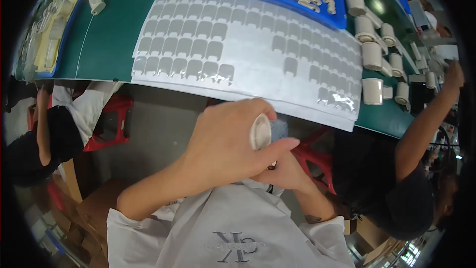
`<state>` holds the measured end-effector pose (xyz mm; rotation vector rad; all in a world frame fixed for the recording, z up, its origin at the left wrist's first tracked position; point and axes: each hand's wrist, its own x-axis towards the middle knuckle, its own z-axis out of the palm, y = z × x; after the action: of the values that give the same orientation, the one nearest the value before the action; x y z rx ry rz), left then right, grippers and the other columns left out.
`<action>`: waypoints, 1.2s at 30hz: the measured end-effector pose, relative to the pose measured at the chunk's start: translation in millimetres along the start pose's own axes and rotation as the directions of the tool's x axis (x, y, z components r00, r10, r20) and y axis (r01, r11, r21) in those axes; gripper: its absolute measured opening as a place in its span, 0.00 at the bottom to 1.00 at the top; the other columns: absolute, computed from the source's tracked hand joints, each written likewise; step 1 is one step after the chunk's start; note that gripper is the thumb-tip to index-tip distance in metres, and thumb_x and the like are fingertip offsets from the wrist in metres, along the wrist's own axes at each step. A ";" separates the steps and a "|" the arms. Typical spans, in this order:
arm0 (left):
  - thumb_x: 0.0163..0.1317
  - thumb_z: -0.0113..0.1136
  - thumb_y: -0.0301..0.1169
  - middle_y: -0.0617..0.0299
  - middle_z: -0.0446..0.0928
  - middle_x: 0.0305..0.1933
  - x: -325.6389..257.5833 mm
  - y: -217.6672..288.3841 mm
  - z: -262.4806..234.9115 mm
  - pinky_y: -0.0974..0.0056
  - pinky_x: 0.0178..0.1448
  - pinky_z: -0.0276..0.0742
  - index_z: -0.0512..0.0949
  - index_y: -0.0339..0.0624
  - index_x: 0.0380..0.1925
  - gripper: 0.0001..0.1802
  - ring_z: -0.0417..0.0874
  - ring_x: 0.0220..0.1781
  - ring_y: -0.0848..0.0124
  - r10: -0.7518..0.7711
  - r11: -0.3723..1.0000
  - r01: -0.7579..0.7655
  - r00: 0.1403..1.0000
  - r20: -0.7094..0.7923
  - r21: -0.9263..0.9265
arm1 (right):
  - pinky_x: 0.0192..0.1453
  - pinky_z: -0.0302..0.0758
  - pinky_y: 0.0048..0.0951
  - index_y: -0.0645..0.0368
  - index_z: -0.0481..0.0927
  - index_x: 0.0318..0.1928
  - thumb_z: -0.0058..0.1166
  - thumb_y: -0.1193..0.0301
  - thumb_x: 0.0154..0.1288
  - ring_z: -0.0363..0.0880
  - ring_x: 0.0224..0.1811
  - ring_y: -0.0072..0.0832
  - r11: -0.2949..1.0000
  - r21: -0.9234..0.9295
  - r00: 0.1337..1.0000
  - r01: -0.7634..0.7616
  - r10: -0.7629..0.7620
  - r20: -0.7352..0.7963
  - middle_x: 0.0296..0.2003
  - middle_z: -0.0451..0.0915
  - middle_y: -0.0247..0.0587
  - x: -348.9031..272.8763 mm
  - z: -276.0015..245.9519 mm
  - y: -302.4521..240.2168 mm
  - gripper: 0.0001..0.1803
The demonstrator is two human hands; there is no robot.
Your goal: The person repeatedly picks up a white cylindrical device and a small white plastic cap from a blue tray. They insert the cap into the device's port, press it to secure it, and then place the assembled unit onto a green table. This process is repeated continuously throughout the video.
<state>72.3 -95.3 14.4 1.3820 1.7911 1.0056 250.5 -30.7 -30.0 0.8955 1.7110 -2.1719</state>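
Just off the table's near edge, my left hand [223, 141] is closed around a white cylindrical part [261, 131]. Its round, rimmed end shows between the curled index finger and the outstretched thumb. Beneath the left hand sits my right hand [286, 171], closed, with its fingers mostly hidden. A small dark and light bit shows between the two hands, too little to name. Ahead of them on the table lies a white backing sheet [253, 77] with rows of grey rounded stickers [201, 49]; bare patches show in its middle.
A blue tray [341, 20] of beige small parts stands behind the sheet. White cylindrical housings [372, 92] line the right side. At far left is another blue tray [49, 73] with parts. Co-workers sit left [54, 134] and right [382, 178], near red stools [116, 121].
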 end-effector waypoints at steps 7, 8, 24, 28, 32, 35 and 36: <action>0.59 0.68 0.42 0.63 0.79 0.25 -56.9 -79.7 34.3 0.69 0.35 0.74 0.82 0.34 0.34 0.18 0.79 0.31 0.78 -0.558 0.774 0.552 0.826 0.076 -0.309 | 0.26 0.72 0.22 0.64 0.77 0.43 0.68 0.64 0.54 0.76 0.22 0.17 0.947 0.011 0.939 -0.322 0.318 0.132 0.25 0.77 0.31 27.4 43.4 35.7 0.21; 0.60 0.66 0.42 0.63 0.79 0.24 -55.5 -88.5 38.3 0.69 0.35 0.74 0.82 0.34 0.33 0.19 0.78 0.30 0.78 -0.567 0.762 0.564 0.819 0.093 -0.318 | 0.24 0.72 0.23 0.64 0.76 0.46 0.66 0.64 0.59 0.76 0.20 0.18 0.966 0.026 0.956 -0.259 0.252 0.152 0.24 0.78 0.33 30.2 46.5 51.0 0.20; 0.63 0.57 0.36 0.49 0.79 0.53 85.6 -242.8 165.7 0.57 0.60 0.72 0.77 0.37 0.52 0.20 0.78 0.55 0.56 -0.369 0.916 0.387 0.915 -0.162 0.102 | 0.56 0.73 0.57 0.54 0.70 0.59 0.39 0.58 0.74 0.77 0.58 0.41 0.543 0.800 0.692 0.255 0.476 -0.543 0.57 0.76 0.43 101.3 -19.0 115.5 0.21; 0.62 0.59 0.35 0.49 0.79 0.53 94.7 -263.0 154.5 0.57 0.60 0.72 0.77 0.37 0.52 0.20 0.78 0.55 0.56 -0.417 0.885 0.455 0.870 -0.264 0.101 | 0.64 0.68 0.58 0.51 0.66 0.64 0.38 0.59 0.75 0.72 0.62 0.41 0.557 0.801 0.714 0.221 0.466 -0.522 0.61 0.71 0.42 141.3 -24.8 136.1 0.21; 0.61 0.60 0.35 0.49 0.79 0.53 94.6 -271.3 142.2 0.57 0.60 0.72 0.77 0.37 0.52 0.20 0.78 0.55 0.56 -0.438 0.879 0.474 0.849 -0.296 0.058 | 0.64 0.70 0.57 0.49 0.62 0.67 0.40 0.49 0.72 0.66 0.66 0.42 0.485 0.784 0.677 0.388 0.427 -0.599 0.67 0.62 0.40 162.8 -21.0 121.2 0.29; 0.60 0.61 0.34 0.49 0.78 0.53 91.9 -269.9 137.4 0.57 0.60 0.72 0.77 0.38 0.52 0.21 0.78 0.55 0.56 -0.432 0.885 0.463 0.850 -0.301 0.036 | 0.59 0.75 0.58 0.49 0.63 0.66 0.41 0.49 0.71 0.68 0.64 0.43 0.586 0.715 0.544 0.381 0.484 -0.686 0.66 0.64 0.41 183.5 -4.8 102.9 0.29; 0.60 0.61 0.34 0.49 0.78 0.53 90.3 -268.0 138.1 0.57 0.60 0.72 0.77 0.38 0.52 0.21 0.78 0.56 0.56 -0.435 0.885 0.464 0.851 -0.296 0.035 | 0.53 0.79 0.58 0.50 0.65 0.64 0.42 0.52 0.72 0.72 0.60 0.43 0.634 0.690 0.473 0.349 0.516 -0.714 0.63 0.68 0.41 188.0 2.2 103.0 0.26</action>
<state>43.1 -22.4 -290.4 0.8306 2.2707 0.8876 156.9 -28.0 -222.9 2.7091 0.6459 -2.5094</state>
